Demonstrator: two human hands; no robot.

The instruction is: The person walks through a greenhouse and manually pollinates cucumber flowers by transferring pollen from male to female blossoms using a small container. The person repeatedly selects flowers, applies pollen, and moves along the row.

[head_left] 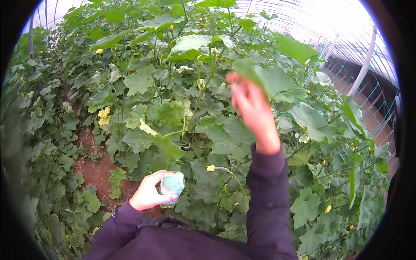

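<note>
My left hand [152, 191] holds a small clear container [173, 183] with pale green-blue contents, low in front of my body. My right hand [248, 102] is raised among the vines and blurred; its fingers are at the edge of a large green leaf [276, 78], and whether they grip anything cannot be told. Left of this hand, a thick vine stem [203, 94] climbs with a budding tip. Below the hand, a small young fruit with a yellow flower [211, 168] hangs on a curved stalk.
Dense leafy vines surround me, with several yellow flowers. Reddish bare soil [97, 165] shows at the lower left. At the right stand a pale greenhouse post [364, 65] and green strings, beneath a curved ribbed roof. A darker post [31, 39] rises at the far left.
</note>
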